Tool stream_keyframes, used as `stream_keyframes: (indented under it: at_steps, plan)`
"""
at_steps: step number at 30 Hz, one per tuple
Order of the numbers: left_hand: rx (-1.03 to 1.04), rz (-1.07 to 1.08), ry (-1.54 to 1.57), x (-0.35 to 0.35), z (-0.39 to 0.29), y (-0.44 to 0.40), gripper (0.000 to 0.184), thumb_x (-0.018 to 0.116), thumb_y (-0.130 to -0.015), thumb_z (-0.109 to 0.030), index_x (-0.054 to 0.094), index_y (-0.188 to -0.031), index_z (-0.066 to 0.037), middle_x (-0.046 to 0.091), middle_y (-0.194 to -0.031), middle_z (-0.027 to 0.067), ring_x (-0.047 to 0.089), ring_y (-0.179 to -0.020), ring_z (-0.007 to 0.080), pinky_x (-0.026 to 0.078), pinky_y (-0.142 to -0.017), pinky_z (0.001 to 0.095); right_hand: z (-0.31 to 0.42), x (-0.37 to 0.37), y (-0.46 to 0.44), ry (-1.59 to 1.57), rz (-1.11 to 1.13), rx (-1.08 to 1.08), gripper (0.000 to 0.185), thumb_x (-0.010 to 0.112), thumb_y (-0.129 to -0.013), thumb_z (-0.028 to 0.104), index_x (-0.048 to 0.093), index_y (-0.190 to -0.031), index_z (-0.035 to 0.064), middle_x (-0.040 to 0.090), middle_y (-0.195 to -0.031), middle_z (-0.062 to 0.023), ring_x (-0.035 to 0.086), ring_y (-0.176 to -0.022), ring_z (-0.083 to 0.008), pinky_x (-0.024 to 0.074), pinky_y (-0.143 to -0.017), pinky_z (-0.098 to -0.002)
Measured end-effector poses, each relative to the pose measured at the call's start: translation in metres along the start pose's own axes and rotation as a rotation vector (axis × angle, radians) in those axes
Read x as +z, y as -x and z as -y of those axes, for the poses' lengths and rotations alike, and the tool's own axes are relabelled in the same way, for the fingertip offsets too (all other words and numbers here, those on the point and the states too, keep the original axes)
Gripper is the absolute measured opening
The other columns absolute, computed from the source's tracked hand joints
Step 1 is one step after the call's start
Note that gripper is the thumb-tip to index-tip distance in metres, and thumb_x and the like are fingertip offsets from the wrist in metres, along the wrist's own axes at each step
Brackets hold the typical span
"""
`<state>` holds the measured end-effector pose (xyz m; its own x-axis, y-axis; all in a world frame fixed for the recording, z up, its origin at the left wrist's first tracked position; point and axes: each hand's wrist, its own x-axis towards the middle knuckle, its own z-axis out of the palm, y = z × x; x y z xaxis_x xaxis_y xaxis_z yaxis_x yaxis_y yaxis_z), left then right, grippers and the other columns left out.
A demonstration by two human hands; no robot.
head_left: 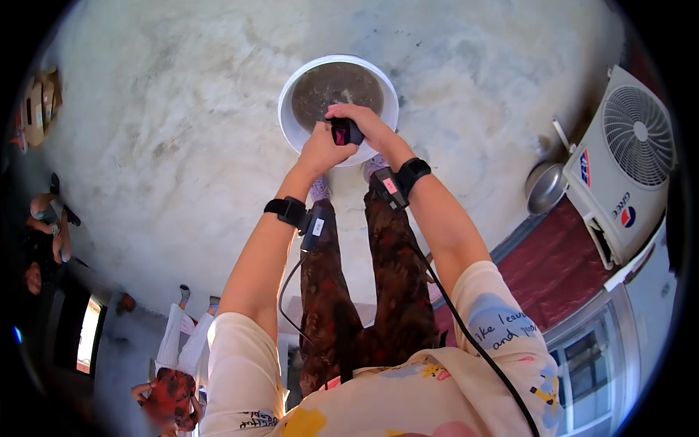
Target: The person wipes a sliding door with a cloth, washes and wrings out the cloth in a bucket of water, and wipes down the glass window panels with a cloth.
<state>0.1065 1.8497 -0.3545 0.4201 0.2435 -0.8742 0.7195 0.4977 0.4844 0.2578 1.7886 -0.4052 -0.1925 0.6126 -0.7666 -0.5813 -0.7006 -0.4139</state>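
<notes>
A small dark item with a magenta patch, perhaps bunched wet cloth, sits between my two hands; I cannot make out its kind. My left hand is closed on its left side. Fingers of my right hand wrap over its top and right side. Both hands are above the near part of a white bucket. Murky brown water with some froth fills much of the bucket, which stands on the floor just in front of my shoes.
The pale concrete floor is stained. An air-conditioner unit and a metal basin are at the right. Cardboard boxes lie far left. One person sits at left; another person is at lower left. Cables run along both my arms.
</notes>
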Motion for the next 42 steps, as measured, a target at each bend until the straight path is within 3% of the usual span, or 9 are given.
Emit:
stream_keyframes:
  at_steps: [2, 9, 13, 14, 18, 25, 28, 30, 42]
  plan:
    - [-0.084, 0.036, 0.243, -0.005, -0.006, 0.016, 0.051, 0.073, -0.078, -0.032, 0.059, -0.115, 0.001, 0.065, -0.102, 0.0086, 0.065, -0.089, 0.0166, 0.053, -0.078, 0.0315, -0.001, 0.000, 0.012, -0.303, 0.128, 0.013, 0.035, 0.059, -0.094, 0.033, 0.063, -0.118, 0.0088, 0.059, -0.127, -0.0090, 0.056, -0.115, -0.0197, 0.0460, -0.096, -0.0360]
    - [-0.203, 0.294, 0.957, 0.016, -0.017, 0.049, 0.039, 0.056, -0.095, -0.031, 0.057, -0.121, -0.002, 0.067, -0.098, 0.0100, 0.067, -0.082, 0.0171, 0.058, -0.073, 0.0299, 0.006, 0.030, 0.040, -0.761, 0.399, -0.007, 0.019, 0.059, -0.094, 0.025, 0.059, -0.108, 0.0132, 0.048, -0.138, -0.0237, 0.043, -0.132, -0.0388, 0.0469, -0.102, -0.0467]
    - [-0.152, 0.343, 1.148, 0.022, -0.002, 0.050, 0.033, 0.056, -0.095, -0.031, 0.057, -0.111, -0.003, 0.058, -0.080, 0.0015, 0.055, -0.063, 0.0080, 0.050, -0.053, 0.0218, 0.006, 0.020, 0.024, -0.434, 0.184, 0.038, 0.017, 0.064, -0.090, 0.016, 0.054, -0.103, 0.0099, 0.062, -0.094, -0.0117, 0.063, -0.093, -0.0235, 0.0544, -0.090, -0.0437]
    - [-0.187, 0.377, 1.132, 0.019, 0.001, 0.048, 0.027, 0.058, -0.094, -0.030, 0.057, -0.106, -0.004, 0.054, -0.077, -0.0002, 0.049, -0.060, 0.0063, 0.042, -0.049, 0.0206, 0.012, 0.029, 0.026, -0.461, 0.155, 0.016, 0.018, 0.066, -0.089, 0.013, 0.052, -0.100, 0.0092, 0.056, -0.080, -0.0043, 0.058, -0.072, -0.0159, 0.0558, -0.080, -0.0393]
    - [-0.247, 0.285, 0.757, 0.017, 0.000, 0.039, 0.017, 0.062, -0.092, -0.023, 0.053, -0.088, -0.009, 0.046, -0.071, -0.0041, 0.038, -0.056, 0.0028, 0.025, -0.043, 0.0198, 0.013, 0.030, 0.012, -0.382, 0.114, 0.139, 0.019, 0.067, -0.088, 0.011, 0.052, -0.100, 0.0089, 0.055, -0.080, -0.0034, 0.056, -0.069, -0.0137, 0.0530, -0.062, -0.0340]
    - [-0.276, 0.003, 0.379, 0.027, 0.010, 0.013, 0.024, 0.068, -0.082, -0.026, 0.055, -0.077, -0.007, 0.047, -0.064, -0.0034, 0.042, -0.053, 0.0057, 0.029, -0.043, 0.0237, 0.010, 0.038, -0.012, -0.132, 0.020, 0.129, 0.024, 0.071, -0.084, 0.011, 0.055, -0.101, 0.0051, 0.059, -0.077, -0.0059, 0.057, -0.058, -0.0136, 0.0513, -0.051, -0.0314]
    - [-0.209, -0.165, 0.009, 0.034, 0.021, -0.008, 0.034, 0.068, -0.080, -0.032, 0.063, -0.082, 0.001, 0.062, -0.067, 0.0088, 0.060, -0.060, 0.0199, 0.043, -0.050, 0.0334, 0.005, 0.047, -0.022, -0.056, -0.121, 0.053, 0.019, 0.067, -0.087, 0.007, 0.054, -0.102, 0.0052, 0.055, -0.073, -0.0029, 0.052, -0.059, -0.0114, 0.0457, -0.052, -0.0301]
    - [-0.143, -0.319, -0.313, 0.037, 0.019, -0.013, 0.041, 0.062, -0.081, -0.036, 0.069, -0.092, 0.003, 0.069, -0.093, 0.0246, 0.068, -0.089, 0.0367, 0.053, -0.074, 0.0448, -0.002, 0.048, -0.029, 0.052, -0.254, -0.072, 0.022, 0.068, -0.083, 0.009, 0.056, -0.100, 0.0036, 0.059, -0.071, -0.0060, 0.056, -0.054, -0.0131, 0.0461, -0.046, -0.0298]
    - [-0.251, -0.353, -0.454, 0.032, 0.017, -0.012, 0.035, 0.057, -0.085, -0.031, 0.067, -0.107, -0.006, 0.070, -0.097, 0.0210, 0.066, -0.092, 0.0396, 0.053, -0.078, 0.0470, -0.028, 0.048, -0.056, 0.482, -0.554, -0.093, 0.017, 0.065, -0.078, 0.019, 0.064, -0.092, 0.0084, 0.070, -0.087, -0.0174, 0.068, -0.083, -0.0338, 0.0525, -0.078, -0.0403]
